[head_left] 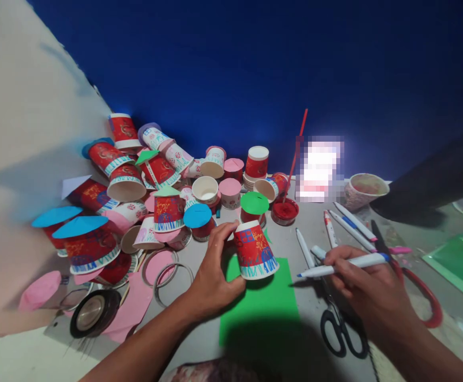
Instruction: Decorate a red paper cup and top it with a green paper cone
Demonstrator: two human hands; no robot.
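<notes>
My left hand (215,273) grips a red paper cup (255,249), turned upside down and slightly tilted. Blue window lines and blue grass-like strokes along the white rim are drawn on it. A white marker with a blue tip (343,265) is held between the fingers of my right hand (367,286), its tip pointing left toward the cup but apart from it. Under the cup lies a green paper sheet (271,318). Black-handled scissors (343,331) rest beneath and beside my right hand, with a red-handled pair (425,297) to its right.
Decorated paper cups (168,212), several with blue or green paper tops, are heaped at left. A red paint pot (285,211) with a stick stands behind. Loose markers (351,225) lie at right near a patterned cup (365,191). Tape rolls (95,313) and pink paper (131,307) sit front left.
</notes>
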